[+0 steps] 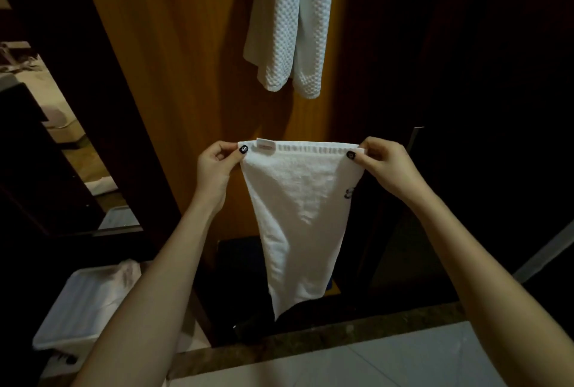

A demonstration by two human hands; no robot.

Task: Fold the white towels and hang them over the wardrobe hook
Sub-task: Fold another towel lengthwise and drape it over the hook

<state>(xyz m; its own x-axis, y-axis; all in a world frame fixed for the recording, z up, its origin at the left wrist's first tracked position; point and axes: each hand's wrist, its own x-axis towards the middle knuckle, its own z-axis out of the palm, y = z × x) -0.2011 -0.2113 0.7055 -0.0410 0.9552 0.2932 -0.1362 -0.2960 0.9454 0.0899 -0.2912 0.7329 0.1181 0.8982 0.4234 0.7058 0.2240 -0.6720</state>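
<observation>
A plain white towel (pixel 299 215) hangs stretched between my hands in front of the wardrobe's wooden panel (pixel 186 76). My left hand (pixel 217 166) pinches its top left corner, beside a small label. My right hand (pixel 385 166) pinches the top right corner. The towel narrows downward to a point near the floor. Above it, a white waffle-textured towel (pixel 289 29) hangs down the panel from the top of the view, doubled over. The hook it hangs from is out of view.
A white plastic bin (pixel 84 306) with pale cloth in it stands at the lower left. A mirror (pixel 62 138) on the left reflects the room. Dark wardrobe space lies to the right. A stone sill (pixel 310 343) and pale floor tiles lie below.
</observation>
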